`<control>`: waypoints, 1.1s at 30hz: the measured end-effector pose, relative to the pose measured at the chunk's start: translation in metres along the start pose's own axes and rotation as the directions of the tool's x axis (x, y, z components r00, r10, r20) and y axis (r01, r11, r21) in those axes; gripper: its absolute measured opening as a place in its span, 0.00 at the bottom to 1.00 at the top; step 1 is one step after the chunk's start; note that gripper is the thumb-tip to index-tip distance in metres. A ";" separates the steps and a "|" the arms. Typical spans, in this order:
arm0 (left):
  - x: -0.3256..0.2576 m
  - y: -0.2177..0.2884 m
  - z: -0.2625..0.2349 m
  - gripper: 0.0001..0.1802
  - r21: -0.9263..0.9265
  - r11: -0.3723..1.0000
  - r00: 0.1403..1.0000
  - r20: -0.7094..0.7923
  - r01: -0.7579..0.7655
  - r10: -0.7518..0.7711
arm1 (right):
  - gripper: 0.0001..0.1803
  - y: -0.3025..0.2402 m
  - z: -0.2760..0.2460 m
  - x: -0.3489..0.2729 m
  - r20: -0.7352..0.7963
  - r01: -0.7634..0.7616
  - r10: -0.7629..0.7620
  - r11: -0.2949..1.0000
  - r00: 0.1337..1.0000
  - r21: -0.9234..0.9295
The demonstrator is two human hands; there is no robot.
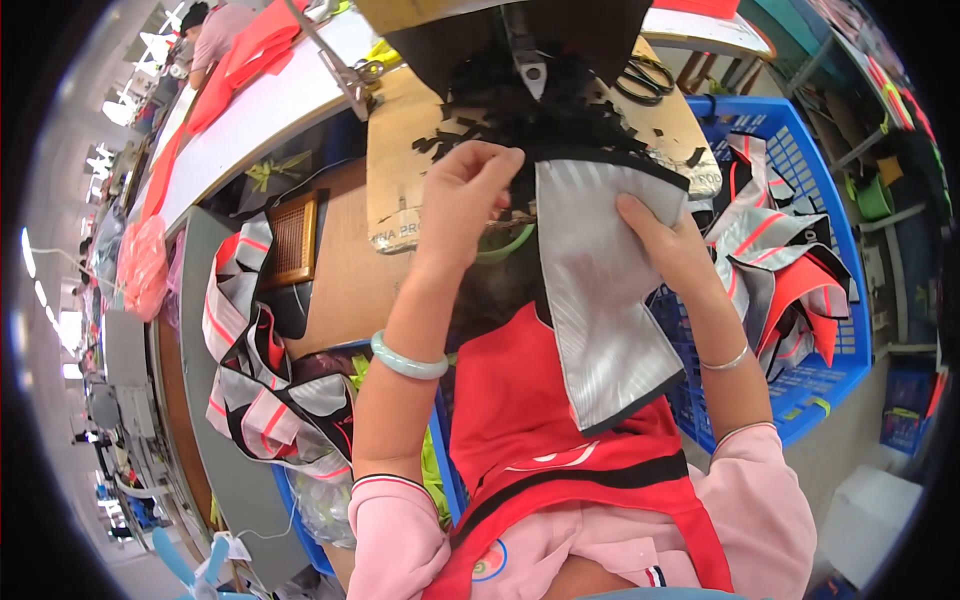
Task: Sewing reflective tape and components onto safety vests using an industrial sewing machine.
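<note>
A silver-grey fabric panel (600, 290) with black binding along its edges hangs in front of me, over my red apron (510, 390). My right hand (660, 235) grips its right side, thumb on the silver face and fingers behind. At its upper left corner my left hand (468, 190) is closed in a pinch at the end of the black binding. Just beyond both hands is a dark machine head (510, 25) with a pointed metal part (532, 75) over a worn wooden board (400, 170). Small black scraps (540, 110) cover much of that board.
Black-handled scissors (645, 80) lie on the board's right. A blue basket (845, 215) at right holds silver, black and red bound pieces (770, 240). A similar pile (270, 400) hangs at left. Red fabric (240, 70) lies on a white table (300, 90), near another person (220, 30).
</note>
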State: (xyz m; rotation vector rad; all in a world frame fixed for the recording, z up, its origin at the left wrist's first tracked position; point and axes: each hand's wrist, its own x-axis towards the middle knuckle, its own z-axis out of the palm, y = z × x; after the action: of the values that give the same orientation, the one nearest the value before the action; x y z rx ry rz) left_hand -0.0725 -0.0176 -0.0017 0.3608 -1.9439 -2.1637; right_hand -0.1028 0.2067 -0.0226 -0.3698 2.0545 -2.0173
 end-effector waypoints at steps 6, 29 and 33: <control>0.019 0.002 0.011 0.08 -0.276 0.952 0.991 0.084 0.128 -0.109 | 0.19 0.000 -0.005 0.011 -0.013 -0.113 0.119 0.973 0.993 0.201; 0.038 -0.001 0.033 0.10 -0.493 0.866 0.989 -0.061 0.086 -0.133 | 0.19 0.005 -0.003 0.040 -0.084 -0.003 0.024 0.969 0.996 0.246; 0.051 -0.001 0.033 0.09 -0.535 0.842 0.988 -0.074 0.074 -0.133 | 0.20 0.001 -0.009 0.053 -0.094 -0.020 0.036 0.986 0.995 0.167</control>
State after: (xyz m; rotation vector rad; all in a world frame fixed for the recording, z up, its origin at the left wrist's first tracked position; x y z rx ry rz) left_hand -0.1316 -0.0024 -0.0014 0.4752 -1.2112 -2.5691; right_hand -0.1556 0.1967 -0.0229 -0.2146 1.9149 -2.2097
